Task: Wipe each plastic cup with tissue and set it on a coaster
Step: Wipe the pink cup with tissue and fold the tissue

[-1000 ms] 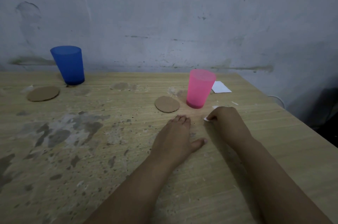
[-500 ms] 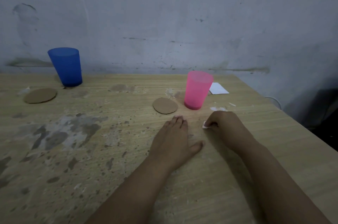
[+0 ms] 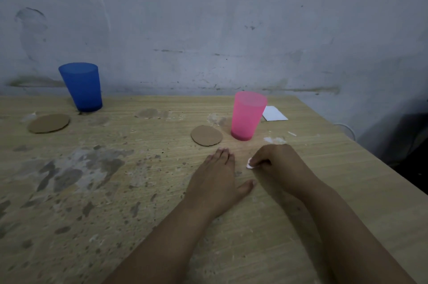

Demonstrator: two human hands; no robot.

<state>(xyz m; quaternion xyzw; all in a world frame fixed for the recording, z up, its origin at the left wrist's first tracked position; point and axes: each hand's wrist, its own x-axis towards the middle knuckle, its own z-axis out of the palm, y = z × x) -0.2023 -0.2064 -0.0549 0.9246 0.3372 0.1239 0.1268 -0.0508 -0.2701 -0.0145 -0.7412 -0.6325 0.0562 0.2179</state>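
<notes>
Spanning the view, a stained wooden table [image 3: 69,191] meets a scuffed grey wall [image 3: 208,17]. The left hand [image 3: 215,181] lies flat, fingers straight; the right hand [image 3: 275,163] pinches tissue [image 3: 249,165].

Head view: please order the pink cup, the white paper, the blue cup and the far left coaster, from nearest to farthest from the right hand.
From the right hand:
1. pink cup, just ahead of it
2. white paper, behind the pink cup
3. and 4. blue cup and left coaster, both far left, too close to rank.
</notes>
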